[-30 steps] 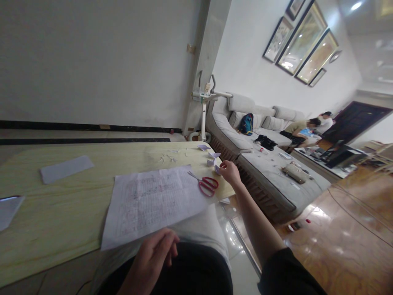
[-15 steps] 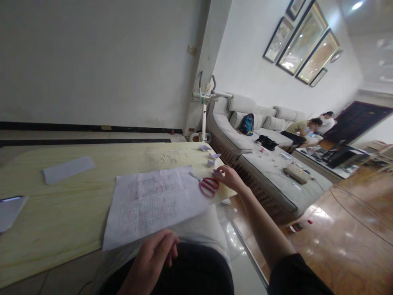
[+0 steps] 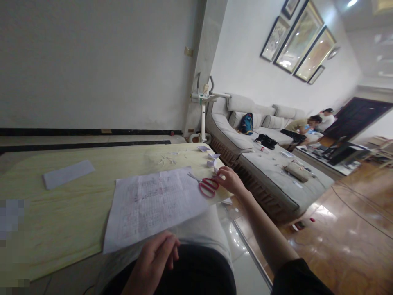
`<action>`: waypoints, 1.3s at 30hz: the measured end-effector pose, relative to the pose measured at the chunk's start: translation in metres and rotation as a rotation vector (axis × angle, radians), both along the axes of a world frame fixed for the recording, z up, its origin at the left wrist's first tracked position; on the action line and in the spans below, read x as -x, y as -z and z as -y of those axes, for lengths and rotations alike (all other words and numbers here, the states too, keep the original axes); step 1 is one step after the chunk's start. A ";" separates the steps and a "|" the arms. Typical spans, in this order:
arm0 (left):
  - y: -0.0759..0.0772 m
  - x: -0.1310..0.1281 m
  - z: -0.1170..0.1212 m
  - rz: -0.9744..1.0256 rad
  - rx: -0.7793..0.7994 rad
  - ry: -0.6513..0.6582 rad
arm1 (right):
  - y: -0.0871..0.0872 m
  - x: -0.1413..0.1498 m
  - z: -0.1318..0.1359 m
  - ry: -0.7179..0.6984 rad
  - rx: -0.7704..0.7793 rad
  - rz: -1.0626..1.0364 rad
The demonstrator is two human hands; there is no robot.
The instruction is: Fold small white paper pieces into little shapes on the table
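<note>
My right hand (image 3: 230, 180) is at the table's right edge, its thumb and fingers pinched at a small folded piece of paper (image 3: 215, 170), mostly hidden by the fingers. Just left of it lie red-handled scissors (image 3: 208, 187), their blades pointing left over a large printed sheet of paper (image 3: 153, 205). Beyond the hand, several small folded paper pieces (image 3: 211, 163) stand along the edge. Down by my lap, my left hand (image 3: 155, 260) is loosely closed, with nothing seen in it.
Thin paper scraps (image 3: 168, 159) lie on the yellowish table (image 3: 73, 213). A folded white strip of paper (image 3: 69, 174) is farther left. To the right stand a grey sofa (image 3: 282, 180), with two people at its far end, and a white stand with handlebars (image 3: 203, 119).
The camera view has tilted slightly. My right hand stays at the table edge by the small folded paper, its fingers shifted a little. My left hand remains by my lap.
</note>
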State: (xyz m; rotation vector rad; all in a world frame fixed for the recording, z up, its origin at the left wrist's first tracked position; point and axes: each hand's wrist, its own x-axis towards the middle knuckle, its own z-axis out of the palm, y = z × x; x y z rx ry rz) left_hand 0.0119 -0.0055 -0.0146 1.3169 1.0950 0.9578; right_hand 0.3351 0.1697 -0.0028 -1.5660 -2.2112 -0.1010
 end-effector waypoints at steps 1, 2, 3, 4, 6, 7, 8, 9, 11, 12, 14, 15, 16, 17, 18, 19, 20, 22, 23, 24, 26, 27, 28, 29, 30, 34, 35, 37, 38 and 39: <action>-0.001 0.000 0.000 -0.002 -0.005 -0.003 | 0.000 0.001 0.000 0.005 -0.005 0.004; -0.002 -0.001 0.000 -0.002 -0.010 -0.004 | 0.000 0.001 0.000 0.010 -0.010 0.004; -0.002 -0.001 0.000 0.000 -0.014 -0.005 | 0.000 0.002 0.000 0.013 -0.015 0.002; -0.003 -0.001 -0.001 0.004 -0.017 -0.007 | 0.000 0.003 0.000 0.016 -0.020 -0.003; -0.004 -0.001 -0.001 0.012 -0.018 -0.011 | 0.002 0.004 0.000 0.034 -0.027 -0.018; -0.004 -0.002 -0.002 0.014 -0.018 -0.014 | 0.002 0.005 0.000 0.046 -0.025 -0.026; -0.005 -0.002 -0.002 0.014 -0.017 -0.017 | 0.004 0.005 0.001 0.054 -0.018 -0.031; -0.005 -0.002 -0.002 0.013 -0.017 -0.021 | 0.005 0.006 0.001 0.058 -0.012 -0.035; -0.007 -0.002 -0.002 0.007 -0.016 -0.028 | 0.007 0.006 0.002 0.052 -0.008 -0.040; -0.007 -0.002 -0.002 0.005 -0.016 -0.031 | 0.007 0.006 0.002 0.049 -0.014 -0.044; -0.007 -0.002 -0.002 0.000 -0.017 -0.032 | 0.007 0.004 0.001 0.071 -0.043 -0.082; -0.007 -0.002 -0.003 -0.002 -0.018 -0.030 | 0.005 0.002 -0.001 0.114 -0.053 -0.121; -0.006 -0.001 -0.003 -0.003 -0.019 -0.024 | 0.003 0.001 -0.004 0.172 -0.051 -0.164; -0.004 -0.001 -0.003 -0.003 -0.020 -0.019 | 0.000 -0.001 -0.007 0.239 -0.042 -0.211; -0.003 -0.001 -0.003 -0.001 -0.020 -0.013 | -0.004 -0.003 -0.011 0.314 -0.009 -0.244; -0.002 -0.001 -0.003 0.001 -0.019 -0.007 | -0.007 -0.005 -0.016 0.353 0.026 -0.252; -0.001 -0.001 -0.003 0.003 -0.016 -0.001 | -0.011 -0.007 -0.020 0.369 0.059 -0.249; 0.000 -0.001 -0.003 0.000 -0.011 0.005 | -0.017 -0.010 -0.029 0.373 0.124 -0.228; -0.001 -0.001 -0.003 -0.004 -0.009 0.007 | -0.019 -0.011 -0.033 0.373 0.156 -0.216; -0.001 -0.001 -0.003 -0.009 -0.009 0.008 | -0.021 -0.011 -0.037 0.373 0.187 -0.203; -0.004 -0.001 -0.002 -0.018 -0.006 0.004 | -0.023 -0.013 -0.042 0.371 0.247 -0.179; -0.006 -0.001 -0.002 -0.020 -0.003 -0.003 | -0.023 -0.013 -0.044 0.368 0.275 -0.169; -0.008 0.000 -0.002 -0.019 0.002 -0.010 | -0.023 -0.014 -0.045 0.363 0.302 -0.160; -0.009 0.000 -0.002 -0.017 0.007 -0.016 | -0.023 -0.014 -0.046 0.356 0.328 -0.151; -0.009 0.000 -0.002 -0.014 0.013 -0.020 | -0.023 -0.014 -0.047 0.348 0.352 -0.143; -0.008 0.000 -0.002 -0.017 0.009 -0.008 | -0.027 -0.013 -0.046 0.333 0.397 -0.105; -0.007 0.000 -0.002 -0.021 0.003 -0.007 | -0.029 -0.013 -0.045 0.335 0.393 -0.093; -0.006 0.001 -0.001 -0.026 -0.003 -0.002 | -0.032 -0.011 -0.043 0.338 0.381 -0.067; -0.005 0.001 -0.001 -0.028 -0.002 0.000 | -0.034 -0.010 -0.042 0.337 0.377 -0.054; -0.004 0.001 -0.001 -0.029 0.001 0.003 | -0.034 -0.008 -0.041 0.335 0.374 -0.042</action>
